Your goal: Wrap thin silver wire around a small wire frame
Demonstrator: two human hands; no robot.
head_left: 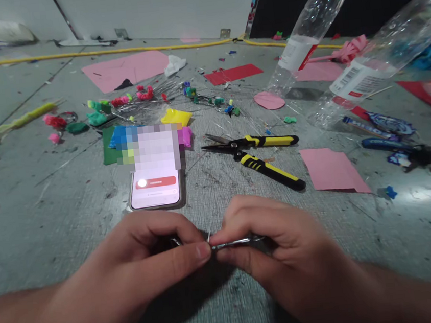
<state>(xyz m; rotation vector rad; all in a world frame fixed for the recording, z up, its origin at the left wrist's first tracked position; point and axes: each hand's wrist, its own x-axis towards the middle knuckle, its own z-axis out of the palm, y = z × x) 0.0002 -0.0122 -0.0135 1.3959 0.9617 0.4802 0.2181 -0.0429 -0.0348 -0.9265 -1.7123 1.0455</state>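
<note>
Between the fingertips of both hands, low in the middle of the view, runs a thin silvery wire [235, 242]. My left hand [134, 265] pinches its left part between thumb and forefinger, and a shiny bit shows behind that thumb. My right hand [286, 246] is closed on the right part, thumb below and forefinger above. A fine pale end sticks up where the two hands nearly meet. Just beyond the left hand lies a phone [155, 193] with a lit screen. Scissor-like pliers [244, 145] with yellow and black handles lie beyond the right hand, their handles spread.
Two clear plastic bottles [298, 52] stand tilted-looking at the right. Pink paper [332, 170] lies at the right, with a larger pink sheet [125, 71] at the back. Coloured fuzzy pieces on wires [97, 117] and a yellow packet [176, 116] are scattered beyond the phone.
</note>
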